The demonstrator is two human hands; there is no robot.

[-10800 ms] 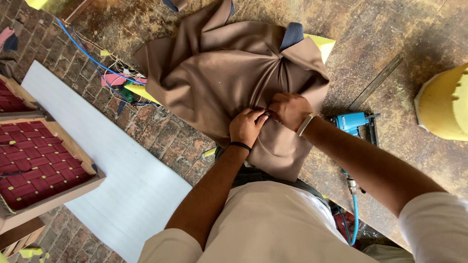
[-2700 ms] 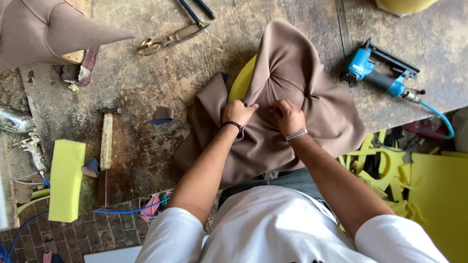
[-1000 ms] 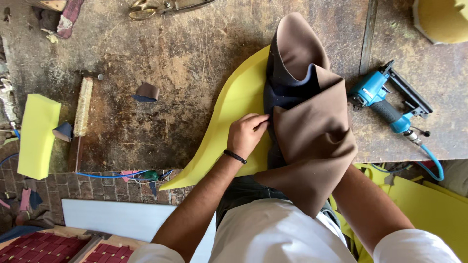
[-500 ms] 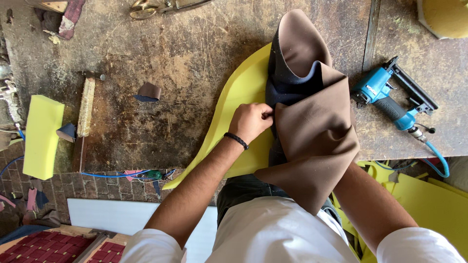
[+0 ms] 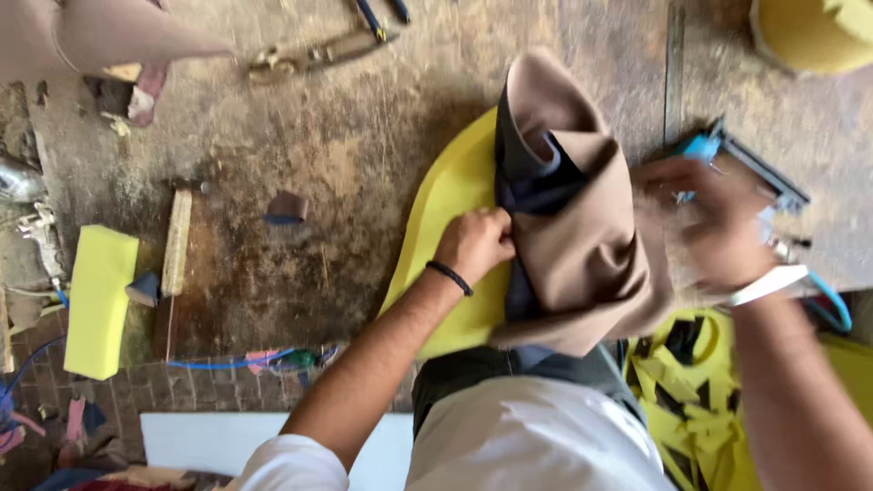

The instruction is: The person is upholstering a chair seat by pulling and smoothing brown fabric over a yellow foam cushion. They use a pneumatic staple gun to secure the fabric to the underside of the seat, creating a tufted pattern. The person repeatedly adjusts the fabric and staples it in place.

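While the left hand (image 5: 479, 244) sits w/ fingers curled together, it pinches the edge of the tan fabric (image 5: 582, 236) where that meets the yellow foam piece (image 5: 450, 227); a black band is round the wrist. Fabric is bunched & folded over the foam's right side, dark blue lining showing in the folds, w/ the lower end hanging off the bench edge toward the person's lap. Foam piece lies flat on the worn workbench (image 5: 346, 136), curved edge to the left. Right hand (image 5: 714, 227) is blurred, raised just right of the fabric & over the blue staple gun (image 5: 741, 164); can't tell if fingers are spread or gripping anything, nor if they touch the gun. White band on that wrist. Blue hose (image 5: 832, 305) loops from the gun near the bench edge. Elsewhere on the bench: yellow foam block (image 5: 98, 300) far left, a wooden strip (image 5: 175, 241) just beside it, a small dark scrap (image 5: 286, 207) between strip & foam piece, pliers (image 5: 309, 56) at the top, more tan fabric top-left corner (image 5: 100, 36). Yellow foam offcuts (image 5: 691, 382) lie below the bench on the right.
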